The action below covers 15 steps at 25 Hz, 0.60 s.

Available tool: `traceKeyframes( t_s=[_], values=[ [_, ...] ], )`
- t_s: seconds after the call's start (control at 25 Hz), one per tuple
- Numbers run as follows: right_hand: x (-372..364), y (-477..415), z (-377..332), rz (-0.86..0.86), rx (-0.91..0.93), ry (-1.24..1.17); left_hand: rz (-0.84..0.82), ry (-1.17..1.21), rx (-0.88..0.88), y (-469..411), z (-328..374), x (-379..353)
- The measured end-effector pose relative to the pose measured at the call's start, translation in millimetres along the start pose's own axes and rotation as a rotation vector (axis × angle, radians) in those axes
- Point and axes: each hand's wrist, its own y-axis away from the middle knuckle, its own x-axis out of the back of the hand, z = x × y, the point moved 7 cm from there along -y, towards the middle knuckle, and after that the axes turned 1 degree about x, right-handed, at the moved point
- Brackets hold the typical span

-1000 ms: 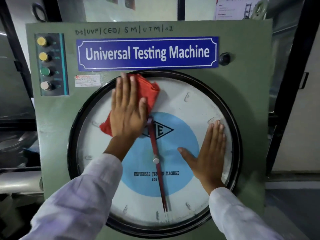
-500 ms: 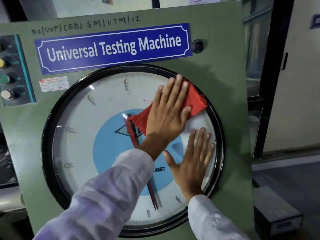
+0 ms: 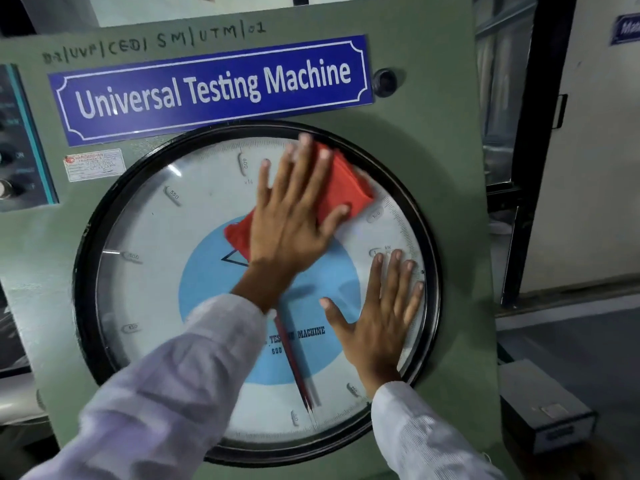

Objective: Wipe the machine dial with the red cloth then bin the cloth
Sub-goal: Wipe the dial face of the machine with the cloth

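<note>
The big round dial (image 3: 156, 271) has a black rim, a white scale, a light-blue centre and a red needle pointing down. It fills the front of the green machine panel (image 3: 433, 140). My left hand (image 3: 294, 216) lies flat on the folded red cloth (image 3: 346, 188), pressing it against the glass at the dial's upper right. The cloth shows to the right of my fingers and below left of my palm. Spread flat, my right hand (image 3: 381, 317) rests bare on the glass at the dial's right edge.
A blue "Universal Testing Machine" sign (image 3: 211, 88) hangs above the dial. A control strip with knobs (image 3: 20, 140) sits at the panel's left edge. A grey box (image 3: 543, 407) stands on the floor at lower right, beside a dark door frame (image 3: 547, 133).
My left hand has swept the red cloth from the dial's upper left across to its upper right. My right hand stays flat near the right rim. The view has shifted.
</note>
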Motion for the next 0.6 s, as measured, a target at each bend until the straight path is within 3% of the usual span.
traceKeyframes(
  t_s=[0.16,0.28,0.36,0.52,0.6],
  values=[
    [-2.2,1.4,0.0,-0.018,-0.003,0.025,0.052,-0.050,0.342,29.4,-114.8,33.6],
    [-4.0,0.8,-2.1,-0.022,0.000,0.040,0.090,-0.086,0.436,25.7,-107.4,33.7],
    [-4.9,1.8,-2.4,-0.021,0.003,0.042,0.093,-0.048,0.337,4.5,-61.2,22.9],
    [-3.5,1.8,-2.0,-0.028,0.000,0.032,0.005,0.015,-0.121,-6.8,55.6,-9.6],
    [-0.4,-1.5,-3.6,-0.031,0.002,-0.018,-0.020,0.036,-0.231,-4.2,77.2,-15.6]
  ],
)
